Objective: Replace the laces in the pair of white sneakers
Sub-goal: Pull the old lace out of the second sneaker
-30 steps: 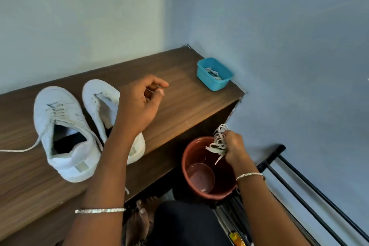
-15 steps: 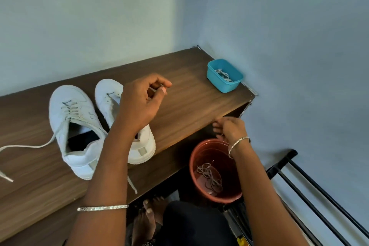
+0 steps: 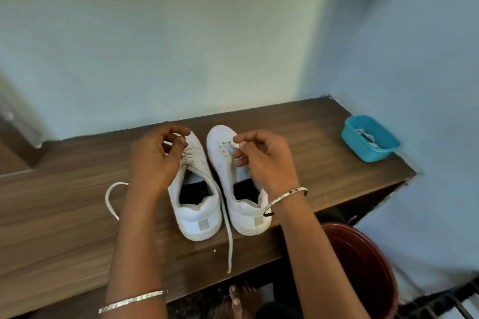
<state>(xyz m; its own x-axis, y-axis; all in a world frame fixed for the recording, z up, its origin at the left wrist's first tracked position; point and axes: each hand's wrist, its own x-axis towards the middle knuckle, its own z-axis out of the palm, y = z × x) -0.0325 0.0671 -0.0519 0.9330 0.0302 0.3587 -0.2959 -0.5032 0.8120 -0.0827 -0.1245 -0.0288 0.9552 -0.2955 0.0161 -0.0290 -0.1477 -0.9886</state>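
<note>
Two white sneakers stand side by side on the wooden table [image 3: 298, 137], heels toward me. The left sneaker [image 3: 197, 217] is laced; its loose lace ends [image 3: 229, 241] trail to the left and over the table's front edge. My left hand [image 3: 153, 163] hovers over its toe end and pinches the lace there. The right sneaker [image 3: 246, 217] shows bare eyelets. My right hand [image 3: 264, 163] is curled over its eyelet rows, thumb and fingertips pinching at the upper near the toe. A blue tub [image 3: 350, 134] at the table's right end holds pale laces [image 3: 366, 137].
A red-brown bucket [image 3: 363, 261] stands on the floor below the table's right front corner, with a black rack [image 3: 440, 300] beside it. My bare feet [image 3: 241, 298] show under the table edge. Walls close off the back and right.
The old lace dropped from my right hand into the bucket, and that hand rose to the right sneaker. My left hand lowered onto the left sneaker's lace. My view swung left.
</note>
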